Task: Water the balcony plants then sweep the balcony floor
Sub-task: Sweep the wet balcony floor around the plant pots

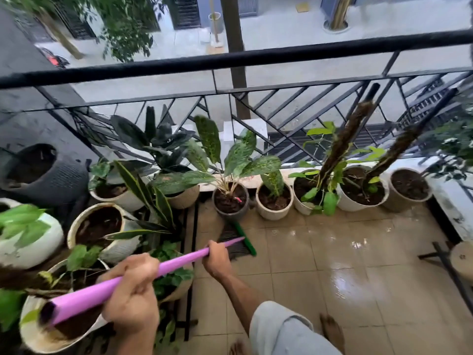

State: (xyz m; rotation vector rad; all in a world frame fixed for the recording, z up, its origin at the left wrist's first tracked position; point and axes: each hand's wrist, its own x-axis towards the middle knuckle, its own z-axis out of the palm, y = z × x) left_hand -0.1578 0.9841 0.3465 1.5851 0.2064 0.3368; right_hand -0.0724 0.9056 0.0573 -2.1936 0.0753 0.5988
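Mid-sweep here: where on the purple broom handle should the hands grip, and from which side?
Grip the purple broom handle on its bare shaft, as now: left hand near the upper end, right hand lower toward the green broom head. Come from above, fingers wrapping over; the shaft slants low over the potted plants, leaving little room beneath.

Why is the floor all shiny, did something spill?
Yes, it looks wet. The floor tiles shine with puddly reflections right of the broom head, probably water from the plants. Both hands, left hand and right hand, grip the purple broom handle.
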